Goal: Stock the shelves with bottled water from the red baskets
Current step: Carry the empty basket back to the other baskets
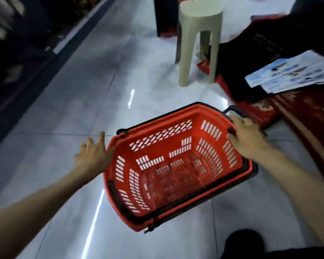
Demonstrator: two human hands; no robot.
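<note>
Our right hand [247,141] is gripping the red basket [176,114] by its right rim at lower centre, our left hand [94,155] hovering spread-fingered beside its left rim.

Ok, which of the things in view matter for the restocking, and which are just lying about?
For the job:
red basket, no bottles in it
right hand, holding its right rim
left hand, open at its left rim
shelving, far left, blurred

Lying about:
beige stool
leaflets on the red-covered table
</note>
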